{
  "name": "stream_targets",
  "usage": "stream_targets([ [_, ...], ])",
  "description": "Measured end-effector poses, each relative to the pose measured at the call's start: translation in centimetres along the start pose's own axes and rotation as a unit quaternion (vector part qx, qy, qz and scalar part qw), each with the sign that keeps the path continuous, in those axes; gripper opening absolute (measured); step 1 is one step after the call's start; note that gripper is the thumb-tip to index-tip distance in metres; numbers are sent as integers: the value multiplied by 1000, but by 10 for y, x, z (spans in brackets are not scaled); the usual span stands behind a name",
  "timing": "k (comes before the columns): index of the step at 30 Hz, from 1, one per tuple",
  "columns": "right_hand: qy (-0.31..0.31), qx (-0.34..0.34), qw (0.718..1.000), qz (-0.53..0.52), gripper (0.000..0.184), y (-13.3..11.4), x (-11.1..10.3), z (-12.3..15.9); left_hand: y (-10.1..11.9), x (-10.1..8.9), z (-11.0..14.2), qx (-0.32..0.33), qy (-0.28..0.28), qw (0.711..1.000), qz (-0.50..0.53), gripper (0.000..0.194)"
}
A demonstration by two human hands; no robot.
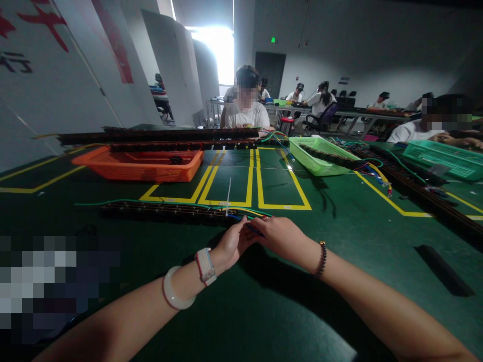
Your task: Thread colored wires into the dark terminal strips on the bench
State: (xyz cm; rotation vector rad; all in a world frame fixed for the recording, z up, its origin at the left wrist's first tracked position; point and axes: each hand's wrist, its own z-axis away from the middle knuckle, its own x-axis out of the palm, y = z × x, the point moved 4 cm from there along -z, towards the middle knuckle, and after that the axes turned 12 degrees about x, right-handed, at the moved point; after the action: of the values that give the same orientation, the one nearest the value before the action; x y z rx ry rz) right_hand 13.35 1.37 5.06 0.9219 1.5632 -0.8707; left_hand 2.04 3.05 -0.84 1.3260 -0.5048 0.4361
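Note:
My left hand (232, 244) and my right hand (281, 236) meet at the right end of a long dark strip (166, 210) that lies across the green table. Both hands have their fingers pinched together around a bundle of coloured wires (252, 221), blue, green and yellow, that runs along the strip. A white cable tie (228, 197) sticks up from the strip just beyond my fingers. My left wrist carries a white bangle and a watch; a bead bracelet circles my right wrist.
An orange basket (140, 165) stands at the back left, a green basket (320, 157) at the back right, a teal one (445, 160) far right. More dark strips (158, 134) lie along the far edge. Yellow tape boxes (241, 181) mark the table. Several people sit at tables behind.

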Motion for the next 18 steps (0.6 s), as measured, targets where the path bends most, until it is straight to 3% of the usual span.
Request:
stream_targets([
  [3, -10, -24, 1000, 6, 28, 0, 2, 1, 0, 0, 0, -2, -24, 1000, -21, 30],
  [6, 0, -30, 999, -9, 19, 7, -3, -3, -2, 6, 4, 5, -119, 987, -111, 47],
  [8, 8, -29, 999, -15, 17, 13, -5, -6, -3, 11, 11, 29, -211, 947, -242, 61],
  [9, 11, -31, 999, -16, 18, 16, -5, -8, -3, 14, 16, 58, -261, 907, -326, 64],
  [10, 11, -37, 999, -17, 21, 18, -4, -9, -3, 18, 22, 104, -313, 848, -415, 62],
  [11, 10, -46, 999, -19, 25, 20, -1, -11, -2, 22, 29, 168, -363, 770, -498, 58],
  [13, -3, -67, 997, -24, 32, 23, 7, -13, -3, 30, 46, 319, -454, 566, -610, 46],
  [15, -15, -77, 996, -32, 33, 25, 15, -15, -8, 34, 64, 435, -512, 371, -641, 36],
  [16, -19, -78, 996, -36, 33, 25, 18, -16, -11, 34, 70, 470, -529, 300, -640, 34],
  [18, -22, -73, 996, -40, 30, 27, 23, -17, -16, 35, 79, 502, -545, 214, -636, 30],
])
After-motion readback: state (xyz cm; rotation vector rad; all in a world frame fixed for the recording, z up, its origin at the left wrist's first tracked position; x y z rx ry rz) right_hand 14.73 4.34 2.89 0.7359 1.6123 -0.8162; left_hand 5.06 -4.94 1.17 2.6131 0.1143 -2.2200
